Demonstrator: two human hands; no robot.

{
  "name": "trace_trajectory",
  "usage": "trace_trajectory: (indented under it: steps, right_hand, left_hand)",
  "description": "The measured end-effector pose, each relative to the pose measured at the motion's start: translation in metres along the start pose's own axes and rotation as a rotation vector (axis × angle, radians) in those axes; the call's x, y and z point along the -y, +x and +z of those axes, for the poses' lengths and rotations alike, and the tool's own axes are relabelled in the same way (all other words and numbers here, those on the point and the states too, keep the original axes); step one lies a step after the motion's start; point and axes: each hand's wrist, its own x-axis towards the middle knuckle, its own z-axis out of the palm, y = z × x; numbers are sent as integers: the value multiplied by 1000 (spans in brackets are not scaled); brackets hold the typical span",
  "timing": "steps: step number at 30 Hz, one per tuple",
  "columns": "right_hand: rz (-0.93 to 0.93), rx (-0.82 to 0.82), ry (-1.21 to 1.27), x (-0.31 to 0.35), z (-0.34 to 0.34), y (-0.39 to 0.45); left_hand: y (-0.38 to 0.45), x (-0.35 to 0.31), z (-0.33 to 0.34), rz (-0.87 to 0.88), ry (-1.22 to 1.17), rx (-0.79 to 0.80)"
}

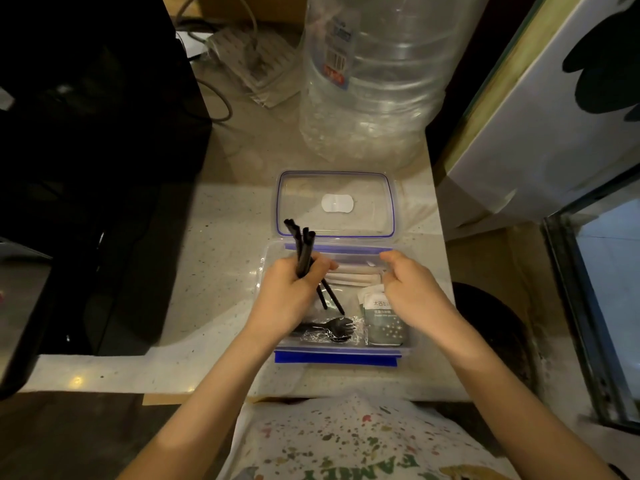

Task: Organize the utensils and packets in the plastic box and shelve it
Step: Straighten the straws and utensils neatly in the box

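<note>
- Speckled pale tabletop (214, 237) carried an open plastic box (341, 344), its lid (336, 202) lying just behind it.
- Left hand (291, 292) held a bundle of black straws (303, 251) in a closed grip above the box.
- Right hand (412, 289) hovered over the packets (382, 320), fingers loosely curled, holding nothing.
- Wrapped black fork (332, 329) lay inside.
- Sorting seemed underway; next, the straws probably needed laying flat inside the box.

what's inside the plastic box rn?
In the plastic box: wrapped black fork, grey-green packet, white packets. The hands, left gripping black straws, cover the rest.
</note>
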Motion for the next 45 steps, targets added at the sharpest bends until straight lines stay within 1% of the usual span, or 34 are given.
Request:
trace_trajectory:
  steps: [4, 6, 9, 11, 13, 14, 18, 20, 23, 28, 34, 38, 45]
  right_hand:
    - [16, 80, 19, 0, 8, 6]
    - [22, 79, 42, -1, 8, 6]
    - [-17, 52, -8, 0, -3, 2]
    - [-65, 30, -94, -2, -9, -2]
    - [-123, 19, -240, -2, -8, -10]
    - [-159, 38, -315, -2, -6, -14]
    - [-357, 233, -583, -7, 7, -15]
    - [-402, 247, -631, -10, 8, -10]
    - [-411, 270, -656, -10, 5, -5]
    - [-415, 308, -740, -4, -3, -1]
    - [-402, 370, -827, -5, -11, 9]
    - [-384, 382, -862, -3, -12, 17]
    - [-397, 411, -874, 3, -16, 24]
  left_hand:
    - [5, -2, -2, 50, 13, 59]
    - [4, -1, -1, 73, 17, 85]
    - [3, 0, 0, 97, 33, 117]
    - [4, 2, 2, 102, 12, 135]
    - [3, 5, 5, 95, -24, 162]
    - [3, 7, 7, 100, -34, 173]
    - [1, 13, 10, 159, -73, 173]
    - [1, 13, 8, 166, -134, 135]
    - [4, 13, 3, 195, -149, 70]
    - [7, 12, -3, 245, -89, 45]
    - [5, 17, 4, 180, -163, 95]
    - [3, 21, 7, 197, -131, 121]
    - [6, 24, 3, 183, -100, 100]
